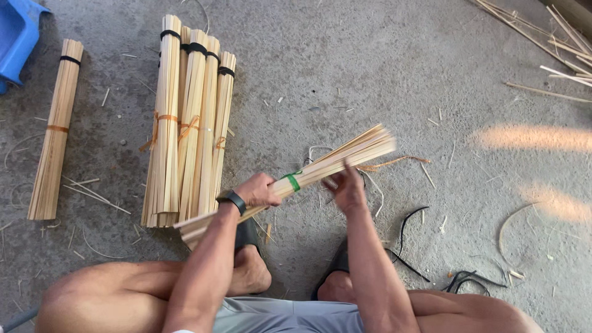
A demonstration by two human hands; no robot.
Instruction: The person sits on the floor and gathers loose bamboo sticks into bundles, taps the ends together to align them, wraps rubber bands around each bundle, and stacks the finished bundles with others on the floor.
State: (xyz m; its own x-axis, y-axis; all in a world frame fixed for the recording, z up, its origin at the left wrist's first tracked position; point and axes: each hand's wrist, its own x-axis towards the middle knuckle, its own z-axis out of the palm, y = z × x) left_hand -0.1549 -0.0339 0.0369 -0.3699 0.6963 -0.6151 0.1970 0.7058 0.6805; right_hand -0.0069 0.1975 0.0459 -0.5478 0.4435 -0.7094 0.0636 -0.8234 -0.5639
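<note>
A bundle of thin bamboo strips (345,157) slants across the middle, its near end low at the left and its far end raised and fanned at the right. My left hand (259,190), with a black wristband, grips the bundle near its middle. Just beside that grip a green band (292,180) wraps the strips. My right hand (346,188) holds the bundle from below, right of the green band, fingers against the strips.
Several tied strip bundles (188,123) lie on the concrete floor at the left, and a single bundle (55,132) lies farther left. A blue plastic crate (18,34) is at the top left. Loose strips (555,37) lie top right; black bands (407,246) lie near my feet.
</note>
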